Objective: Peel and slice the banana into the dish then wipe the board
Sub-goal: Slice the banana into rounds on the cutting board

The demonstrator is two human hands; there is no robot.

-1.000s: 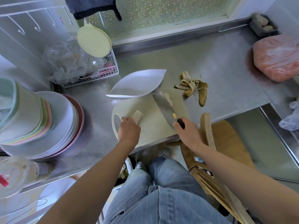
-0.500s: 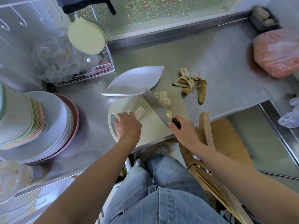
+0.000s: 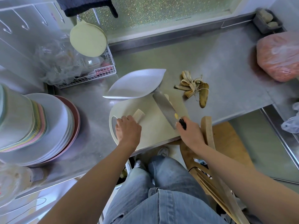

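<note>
**Squarely on the board [image 3: 155, 125]: one banana piece [image 3: 138, 115], one knife [image 3: 165, 105]**

The board is a smooth cream slab with rounded corners and an oval handle hole at its left end. It lies on a brushed-steel tabletop [image 3: 218, 62], its near edge close to the tabletop's front lip. On the board's left half sits the banana piece, a short pale cylinder with a flat cut face turned toward the board's far side. The left hand [image 3: 128, 130] has its grip curled over the piece's near end, pinching it. The right hand [image 3: 190, 135] has its grip wrapped round the knife's black handle at the board's near right corner. The broad, flat steel blade slants across the board's right half, its tip at the rim of the dish [image 3: 135, 84]. Pale slices [image 3: 167, 97] peek out just behind the blade.

The dish is white, leaf-shaped and finely ribbed, and it overlaps the board's far edge. A bare strip of board lies open between piece and blade. Right of the board, apart from it, the limp, browned peel [image 3: 195, 88] rests on open steel. Left of the board, across a gap, stands a stack of round plates [image 3: 53, 126]. A curved wooden chair [image 3: 207, 131] back rises beside the board's near right corner.
</note>
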